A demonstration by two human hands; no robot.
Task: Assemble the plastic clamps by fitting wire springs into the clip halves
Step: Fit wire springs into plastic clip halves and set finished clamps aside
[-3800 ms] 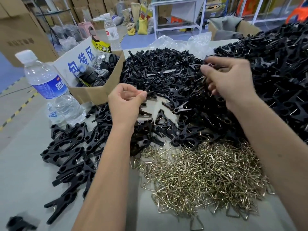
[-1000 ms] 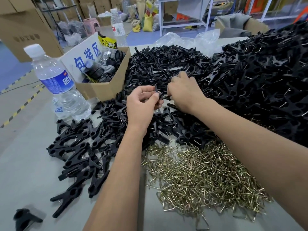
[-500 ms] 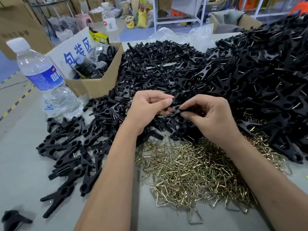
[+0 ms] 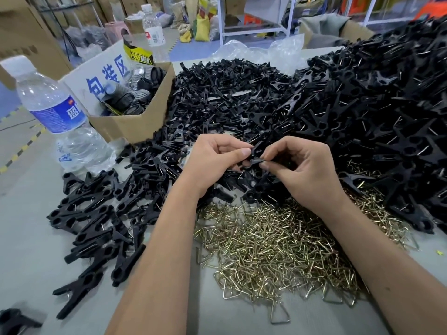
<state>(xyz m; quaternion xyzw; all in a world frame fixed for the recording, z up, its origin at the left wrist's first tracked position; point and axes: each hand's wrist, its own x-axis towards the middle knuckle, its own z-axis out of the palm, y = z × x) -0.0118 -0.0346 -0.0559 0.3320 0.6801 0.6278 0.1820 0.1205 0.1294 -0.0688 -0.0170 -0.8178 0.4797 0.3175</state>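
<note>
My left hand [image 4: 215, 160] and my right hand [image 4: 302, 170] meet at the table's middle, both pinching black plastic clip halves [image 4: 252, 158] between thumb and fingers. The halves are pressed together between the fingertips; whether a spring sits in them is hidden. A pile of brass-coloured wire springs [image 4: 278, 245] lies just below my hands. A large heap of loose black clip halves [image 4: 242, 97] fills the back, and a taller black heap with wires showing [image 4: 387, 112] rises on the right. Assembled black clamps [image 4: 96, 218] lie spread at the left.
A water bottle [image 4: 55, 112] stands at the left edge. Behind it sits an open cardboard box [image 4: 135, 124] with dark parts and a blue-lettered sign. A second bottle [image 4: 152, 32] and crumpled clear plastic [image 4: 266, 52] are at the back. Bare grey table [image 4: 29, 250] shows front left.
My right hand came back from the far heap to meet my left hand. Both hands now pinch the clip halves together, a little closer to me than before.
</note>
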